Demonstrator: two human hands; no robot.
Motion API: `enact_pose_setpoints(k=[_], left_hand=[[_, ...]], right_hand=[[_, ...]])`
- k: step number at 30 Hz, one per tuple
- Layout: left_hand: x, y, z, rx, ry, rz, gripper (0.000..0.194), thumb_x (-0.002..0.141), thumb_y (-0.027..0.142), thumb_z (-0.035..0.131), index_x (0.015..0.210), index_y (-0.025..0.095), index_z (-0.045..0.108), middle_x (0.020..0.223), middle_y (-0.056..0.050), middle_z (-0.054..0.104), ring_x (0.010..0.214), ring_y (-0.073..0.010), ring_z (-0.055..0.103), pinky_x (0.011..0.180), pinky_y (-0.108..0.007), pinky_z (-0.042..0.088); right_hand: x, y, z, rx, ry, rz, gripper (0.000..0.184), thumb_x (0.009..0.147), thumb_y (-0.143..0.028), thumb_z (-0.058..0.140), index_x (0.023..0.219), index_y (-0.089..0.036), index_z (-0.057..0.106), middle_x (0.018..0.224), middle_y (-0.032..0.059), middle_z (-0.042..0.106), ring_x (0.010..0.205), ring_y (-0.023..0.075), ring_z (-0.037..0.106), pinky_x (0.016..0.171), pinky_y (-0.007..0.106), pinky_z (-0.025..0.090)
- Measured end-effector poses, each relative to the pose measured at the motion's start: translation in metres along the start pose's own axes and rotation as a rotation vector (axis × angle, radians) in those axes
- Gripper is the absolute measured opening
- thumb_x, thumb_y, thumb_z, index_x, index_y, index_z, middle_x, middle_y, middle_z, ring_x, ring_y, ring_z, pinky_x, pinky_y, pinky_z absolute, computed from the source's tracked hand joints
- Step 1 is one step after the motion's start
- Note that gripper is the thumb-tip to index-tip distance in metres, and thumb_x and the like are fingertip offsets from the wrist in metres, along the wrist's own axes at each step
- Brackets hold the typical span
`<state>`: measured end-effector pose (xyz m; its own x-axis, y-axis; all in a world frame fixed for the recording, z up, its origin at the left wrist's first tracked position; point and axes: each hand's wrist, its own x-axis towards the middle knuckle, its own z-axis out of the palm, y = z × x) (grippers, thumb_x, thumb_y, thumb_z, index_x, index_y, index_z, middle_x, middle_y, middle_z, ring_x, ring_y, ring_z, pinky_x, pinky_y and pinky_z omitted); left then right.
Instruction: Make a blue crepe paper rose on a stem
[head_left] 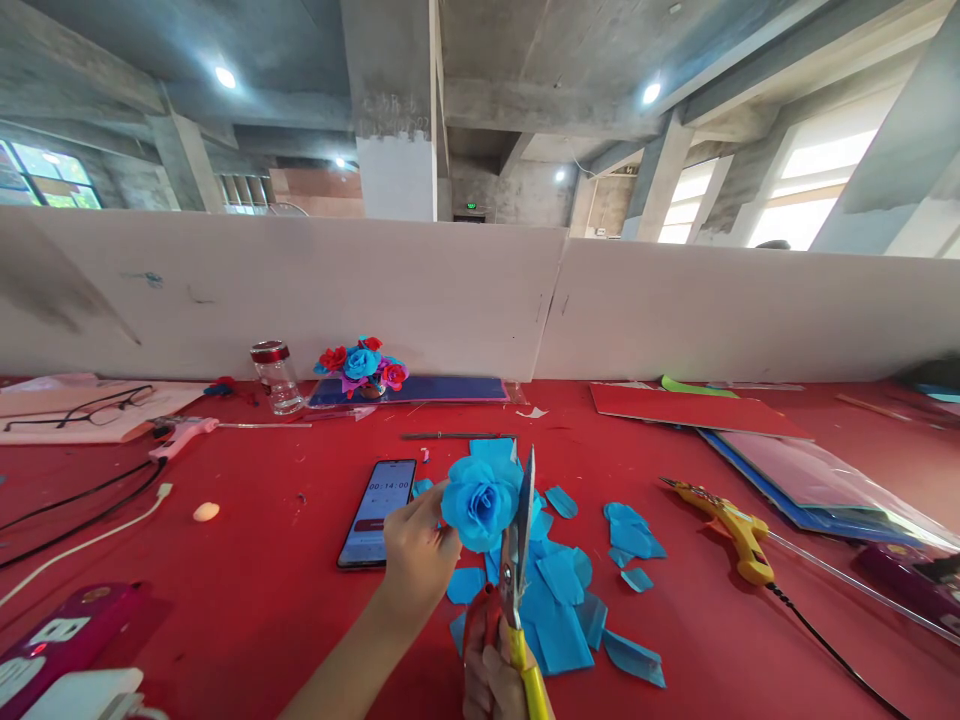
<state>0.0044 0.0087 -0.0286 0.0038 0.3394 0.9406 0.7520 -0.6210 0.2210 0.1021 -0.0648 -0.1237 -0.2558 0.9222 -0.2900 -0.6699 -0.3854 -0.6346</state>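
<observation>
Presumably light and crushable, the blue flower [482, 502] is best held underneath. Left hand [421, 545]: fingers pinching it; right hand [493, 672]: fingers wrapped around scissors [509, 574].

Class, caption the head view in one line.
Left hand holds a blue flower beside scissors in the right hand, above scattered blue pieces.

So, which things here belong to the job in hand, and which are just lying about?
Likely the job: blue paper flower in the left hand, scissors in the right hand, blue paper pieces, probably the yellow glue gun, untouched.

Apparently lying about: phone, lidded jar, eyeglasses.
</observation>
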Motion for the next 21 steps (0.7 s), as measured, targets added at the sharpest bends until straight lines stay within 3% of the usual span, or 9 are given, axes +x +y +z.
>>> enact_pose_setpoints(k=[14, 21], left_hand=[[0.004, 0.004, -0.001, -0.006, -0.028, -0.03, 0.02, 0.073, 0.01, 0.047, 0.061, 0.017, 0.061, 0.043, 0.003, 0.056, 0.036, -0.0069, 0.046, 0.038, -0.018, 0.029], [0.004, 0.005, -0.002, -0.01, -0.017, -0.03, 0.021, 0.071, 0.009, 0.046, 0.055, 0.018, 0.057, 0.039, 0.005, 0.051, 0.032, -0.006, 0.04, 0.038, -0.017, 0.028]], right_hand=[[-0.003, -0.004, 0.008, -0.074, 0.018, -0.066, 0.038, 0.047, -0.052, 0.073, 0.06, -0.022, 0.053, 0.039, -0.0106, 0.032, 0.029, 0.0041, 0.023, 0.028, 0.016, 0.017], [-0.011, -0.009, 0.011, -0.142, 0.042, -0.092, 0.035, 0.055, -0.055, 0.068, 0.065, -0.024, 0.055, 0.042, -0.0079, 0.038, 0.033, 0.0077, 0.035, 0.032, 0.019, 0.027]])
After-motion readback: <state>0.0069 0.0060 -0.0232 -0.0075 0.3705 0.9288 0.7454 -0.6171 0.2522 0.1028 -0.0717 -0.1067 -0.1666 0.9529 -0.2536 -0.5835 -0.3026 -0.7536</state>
